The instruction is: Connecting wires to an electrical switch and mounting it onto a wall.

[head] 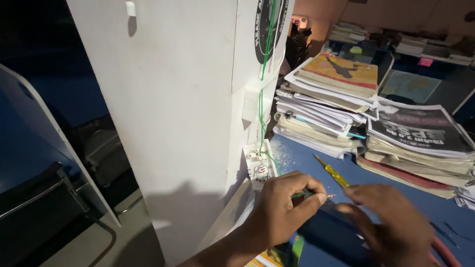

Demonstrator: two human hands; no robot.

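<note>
- Left hand [287, 202] pinches a thin green wire [303, 194], bare copper tip poking right.
- Right hand [391, 222], blurred, loosely open and apparently holding nothing, hovers just right of that tip.
- Slim yellow screwdriver [332, 171] lies on the smooth blue surface [445, 212].
- White socket plate [259, 165] sits by the pillar; ragged paper stacks [326, 99] far right.

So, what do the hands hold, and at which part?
The left hand pinches the green wire near its bared end. The right hand is blurred; whether it holds anything cannot be told.
</note>
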